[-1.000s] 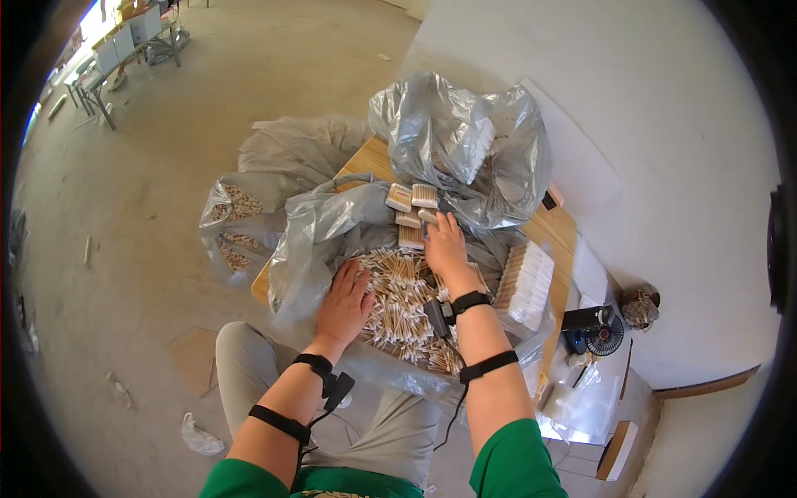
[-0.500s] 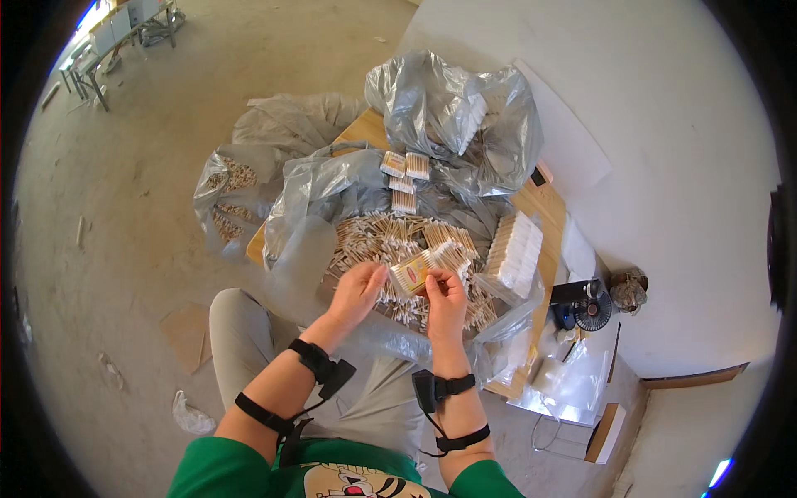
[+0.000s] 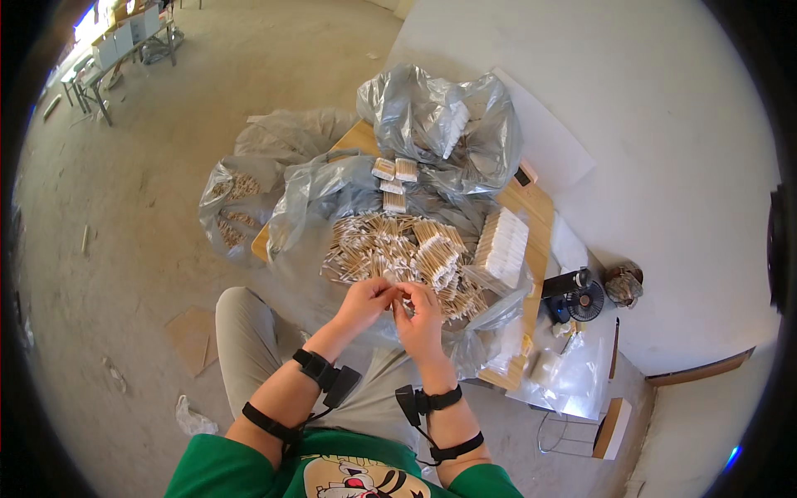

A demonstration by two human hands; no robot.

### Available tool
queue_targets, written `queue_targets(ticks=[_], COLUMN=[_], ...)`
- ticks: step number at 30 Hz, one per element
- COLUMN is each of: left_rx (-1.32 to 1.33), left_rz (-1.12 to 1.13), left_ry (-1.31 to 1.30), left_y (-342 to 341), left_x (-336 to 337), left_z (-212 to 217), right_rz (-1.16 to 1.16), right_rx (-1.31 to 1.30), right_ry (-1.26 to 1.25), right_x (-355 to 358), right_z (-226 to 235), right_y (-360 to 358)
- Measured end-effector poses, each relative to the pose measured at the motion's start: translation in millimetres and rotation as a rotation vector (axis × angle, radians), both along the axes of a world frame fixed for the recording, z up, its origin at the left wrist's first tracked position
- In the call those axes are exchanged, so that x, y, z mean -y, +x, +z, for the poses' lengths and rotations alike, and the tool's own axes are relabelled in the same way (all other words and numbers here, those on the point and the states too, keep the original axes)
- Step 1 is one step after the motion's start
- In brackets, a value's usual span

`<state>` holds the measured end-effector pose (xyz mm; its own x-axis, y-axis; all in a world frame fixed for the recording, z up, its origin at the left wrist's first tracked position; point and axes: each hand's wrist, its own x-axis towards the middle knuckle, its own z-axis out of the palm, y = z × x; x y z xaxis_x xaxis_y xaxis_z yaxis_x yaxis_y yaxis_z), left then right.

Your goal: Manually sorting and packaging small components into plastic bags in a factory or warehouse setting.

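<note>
— Concrete floor (image 3: 166, 166) lies all around our low wooden table (image 3: 531, 207). Where are the swabs?

— Heaped on the table, the swab pile (image 3: 398, 249) sits just beyond our hands.

— And the hands?

— Our left hand (image 3: 363, 303) and right hand (image 3: 422, 319) meet, fingertips pinched together on a few swabs (image 3: 397, 292). Grey bags (image 3: 440, 124) stand behind the pile.

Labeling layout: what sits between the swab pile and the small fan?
Head view: a stack of white packets lies between the swab pile and the fan.
</note>
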<state>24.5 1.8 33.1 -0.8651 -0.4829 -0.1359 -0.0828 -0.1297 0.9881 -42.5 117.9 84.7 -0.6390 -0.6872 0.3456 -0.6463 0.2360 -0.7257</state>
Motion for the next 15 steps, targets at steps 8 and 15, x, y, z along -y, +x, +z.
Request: queue_targets(ticks=[8,15], left_rx=[-0.182,-0.331], left_rz=[0.088,0.027], left_ry=[-0.579,-0.699], left_y=[7,13], left_x=[-12,-5], left_z=[14,23], right_rz=[-0.007,-0.021], right_rx=[-0.002,-0.012], right_ry=[-0.001,-0.006], right_x=[-9,-9], right_z=[-2,2], right_y=[9,12])
